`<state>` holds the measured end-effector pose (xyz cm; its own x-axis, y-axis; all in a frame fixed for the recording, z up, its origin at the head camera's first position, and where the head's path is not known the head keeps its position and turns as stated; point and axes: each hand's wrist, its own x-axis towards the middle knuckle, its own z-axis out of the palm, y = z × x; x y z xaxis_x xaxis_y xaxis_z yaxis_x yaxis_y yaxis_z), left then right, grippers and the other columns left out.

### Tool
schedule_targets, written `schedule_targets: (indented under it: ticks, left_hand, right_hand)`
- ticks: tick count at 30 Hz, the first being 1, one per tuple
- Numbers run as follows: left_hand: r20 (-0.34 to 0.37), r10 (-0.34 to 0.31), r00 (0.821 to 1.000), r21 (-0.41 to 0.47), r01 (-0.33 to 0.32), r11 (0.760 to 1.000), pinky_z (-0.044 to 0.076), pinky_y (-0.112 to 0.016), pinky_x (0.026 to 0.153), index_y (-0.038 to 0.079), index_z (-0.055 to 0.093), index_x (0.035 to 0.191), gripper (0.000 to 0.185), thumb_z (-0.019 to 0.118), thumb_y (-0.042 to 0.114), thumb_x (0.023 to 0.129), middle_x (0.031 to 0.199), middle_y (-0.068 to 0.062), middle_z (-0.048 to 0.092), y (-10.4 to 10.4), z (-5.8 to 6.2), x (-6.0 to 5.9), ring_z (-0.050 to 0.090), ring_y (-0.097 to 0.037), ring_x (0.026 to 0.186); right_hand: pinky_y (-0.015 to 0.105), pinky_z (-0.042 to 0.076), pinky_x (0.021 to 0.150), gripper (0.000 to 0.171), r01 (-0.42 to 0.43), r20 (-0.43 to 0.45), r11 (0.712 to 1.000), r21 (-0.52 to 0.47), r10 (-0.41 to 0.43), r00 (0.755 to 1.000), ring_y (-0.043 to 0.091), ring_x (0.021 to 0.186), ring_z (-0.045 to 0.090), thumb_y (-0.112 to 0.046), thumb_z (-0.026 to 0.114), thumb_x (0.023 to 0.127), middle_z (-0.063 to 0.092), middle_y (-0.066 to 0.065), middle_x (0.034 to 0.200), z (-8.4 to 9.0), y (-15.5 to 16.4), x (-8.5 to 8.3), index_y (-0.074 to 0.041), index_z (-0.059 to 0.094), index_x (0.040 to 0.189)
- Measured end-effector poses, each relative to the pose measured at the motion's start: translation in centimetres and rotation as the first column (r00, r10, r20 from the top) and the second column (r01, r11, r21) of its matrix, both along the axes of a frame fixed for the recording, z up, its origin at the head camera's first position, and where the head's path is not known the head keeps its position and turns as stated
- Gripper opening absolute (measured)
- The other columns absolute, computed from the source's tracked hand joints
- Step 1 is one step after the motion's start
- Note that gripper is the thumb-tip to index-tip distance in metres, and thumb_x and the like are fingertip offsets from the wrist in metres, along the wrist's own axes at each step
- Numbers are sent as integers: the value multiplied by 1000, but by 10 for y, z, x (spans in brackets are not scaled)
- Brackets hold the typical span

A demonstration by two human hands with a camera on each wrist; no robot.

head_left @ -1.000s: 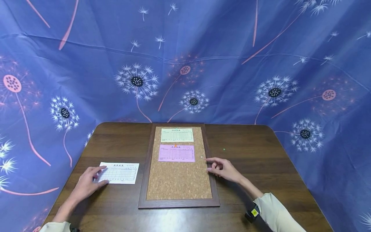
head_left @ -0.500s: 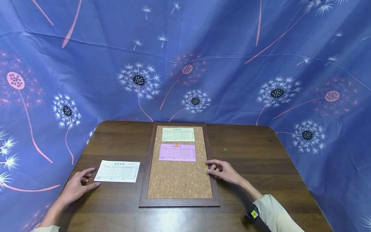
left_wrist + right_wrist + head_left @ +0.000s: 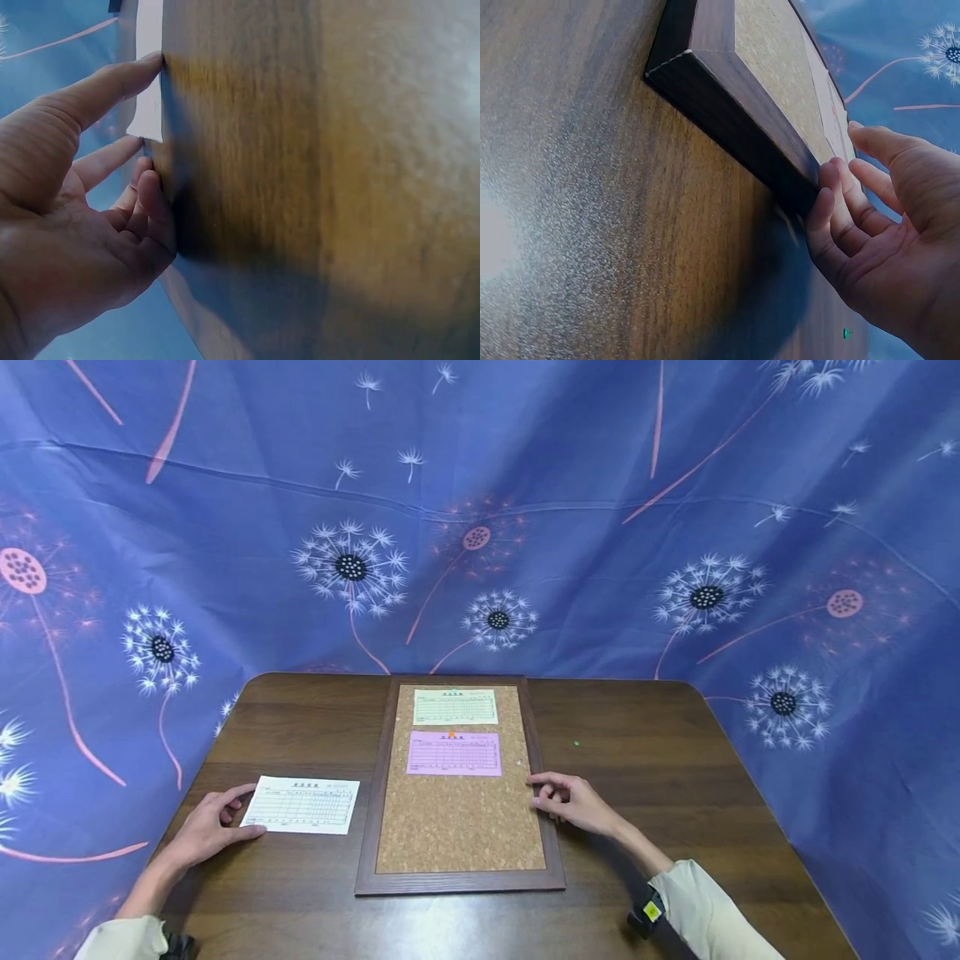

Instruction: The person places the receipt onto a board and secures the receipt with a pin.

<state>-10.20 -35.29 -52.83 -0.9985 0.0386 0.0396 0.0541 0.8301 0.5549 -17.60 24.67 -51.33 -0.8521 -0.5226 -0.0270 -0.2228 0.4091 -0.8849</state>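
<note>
A white printed slip [image 3: 302,806] lies on the table left of the cork board. My left hand [image 3: 208,833] is at its left end, thumb and forefinger spread apart. In the left wrist view the thumb touches the slip's [image 3: 150,97] near edge and the forefinger reaches its corner. My right hand [image 3: 576,805] rests at the right side of the framed cork board [image 3: 461,835]. Seen from the right wrist, some of its fingers are bent against the frame [image 3: 742,112]. A purple slip [image 3: 453,758] with an orange pin and a green slip [image 3: 454,707] lie on the board.
A small green pin [image 3: 576,743] lies on the wooden table [image 3: 645,718] right of the board. Near the board's right edge sits a tiny pale pin [image 3: 519,762]. Blue dandelion-print cloth [image 3: 585,560] hangs behind and beside the table.
My left hand has drawn back from over the white slip to the left, then returned to touch its left end. My right hand has stayed at the board's edge.
</note>
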Motion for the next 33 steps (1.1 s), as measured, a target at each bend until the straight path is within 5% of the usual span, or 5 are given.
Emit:
schedule_targets:
  ticks: [9,23,30,33]
  left_hand:
    - [67,19,998,22,-20,1000,35,-25,67,-4,61,131,69,91,19,73,102,-14,56,0,5,0,44,-13,79]
    - [34,-57,998,18,56,998,36,-25,67,-7,60,129,71,92,17,71,98,-13,54,5,6,-15,44,-15,78]
    - [-56,-57,997,108,63,992,33,-23,64,-7,64,114,59,92,13,66,92,-12,56,1,-2,-15,44,-10,74]
    - [-43,-34,998,132,40,990,35,-22,64,-8,64,112,53,89,11,69,91,-12,60,-1,-2,-14,45,-6,73]
  right_hand:
    - [18,45,53,38,0,-3,1000,1,0,1000,-1,60,52,-12,70,96,64,3,84,-4,-1,0,5,64,129]
    - [17,45,54,38,19,16,1000,15,-19,1000,-1,62,52,-12,70,96,64,1,85,-3,1,2,4,64,130]
    - [17,45,54,38,19,5,1000,8,-19,1000,-2,61,51,-13,71,96,63,0,85,-4,1,2,4,65,129]
    - [17,45,53,37,19,2,1000,4,-19,1000,-2,61,51,-12,70,96,64,1,85,-5,0,3,5,64,129]
